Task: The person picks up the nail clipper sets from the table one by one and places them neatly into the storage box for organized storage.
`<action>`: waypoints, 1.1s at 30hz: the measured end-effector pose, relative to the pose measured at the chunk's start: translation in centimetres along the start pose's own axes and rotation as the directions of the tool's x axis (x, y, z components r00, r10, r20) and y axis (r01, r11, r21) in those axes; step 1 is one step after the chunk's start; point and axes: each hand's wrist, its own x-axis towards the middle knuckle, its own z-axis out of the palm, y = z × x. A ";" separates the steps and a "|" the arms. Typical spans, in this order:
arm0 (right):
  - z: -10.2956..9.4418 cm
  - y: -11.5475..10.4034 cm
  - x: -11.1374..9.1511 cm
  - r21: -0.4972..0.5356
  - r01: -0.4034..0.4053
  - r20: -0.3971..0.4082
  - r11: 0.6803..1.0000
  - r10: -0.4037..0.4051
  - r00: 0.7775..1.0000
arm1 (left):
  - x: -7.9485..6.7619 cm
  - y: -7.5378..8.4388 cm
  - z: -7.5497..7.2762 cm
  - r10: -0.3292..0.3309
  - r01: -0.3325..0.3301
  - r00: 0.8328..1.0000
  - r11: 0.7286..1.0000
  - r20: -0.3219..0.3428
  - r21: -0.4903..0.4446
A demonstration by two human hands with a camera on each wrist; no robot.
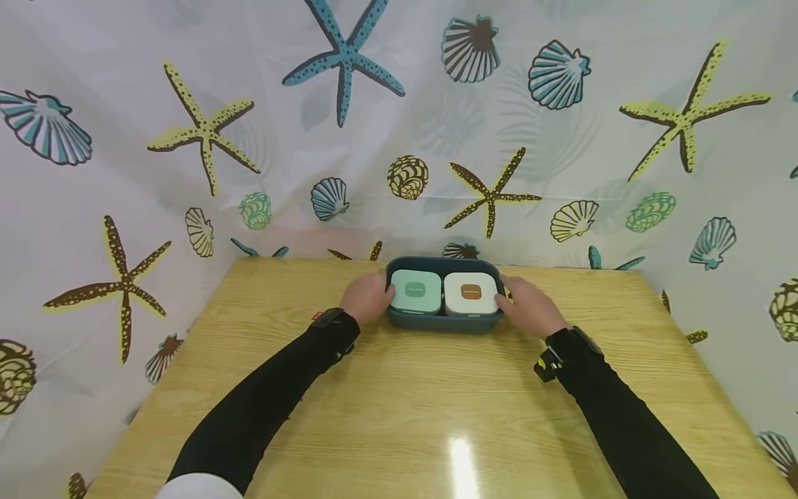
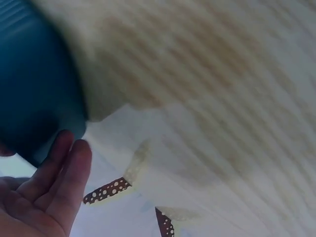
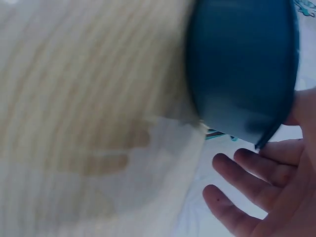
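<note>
A dark blue oval-cornered bin (image 1: pixel 442 323) is at the far side of the table, held at both ends. Inside it sit two square lidded boxes side by side, a mint green one (image 1: pixel 415 292) on the left and a white one (image 1: pixel 471 293) with a brown label on the right. My left hand (image 1: pixel 368 298) grips the bin's left end, thumb over the rim. At the right end my right hand (image 1: pixel 530 305) pinches the wall, its thumb near the white box. Both wrist views show fingers (image 2: pixel 64 173) along the bin's outer wall; some right fingers (image 3: pixel 237 177) stand away from it.
The wooden table (image 1: pixel 399 409) stretches toward me under both forearms. Directly behind the bin hangs a white curtain (image 1: pixel 374 222) printed with starfish and shells, which also runs along both sides. Black bands with small devices (image 1: pixel 548 364) are on the wrists.
</note>
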 end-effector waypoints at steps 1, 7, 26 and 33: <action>0.2 0.0 0.0 0.007 0.000 -0.007 1.000 0.000 1.000 | 0.0 0.1 0.2 -0.003 0.003 1.000 1.000 -0.008 0.001; 1.6 0.7 0.3 0.062 -0.011 -0.025 0.998 0.012 1.000 | -0.2 0.6 0.3 -0.036 0.036 0.998 0.999 -0.051 -0.006; 2.2 0.6 1.6 0.070 0.019 -0.083 0.997 -0.013 0.996 | 1.4 -0.8 1.4 -0.054 0.057 0.993 0.998 -0.103 0.028; -0.4 0.9 2.5 0.106 0.016 -0.056 0.994 -0.010 0.998 | 2.3 -1.5 -0.2 -0.044 0.048 0.986 0.999 -0.159 0.020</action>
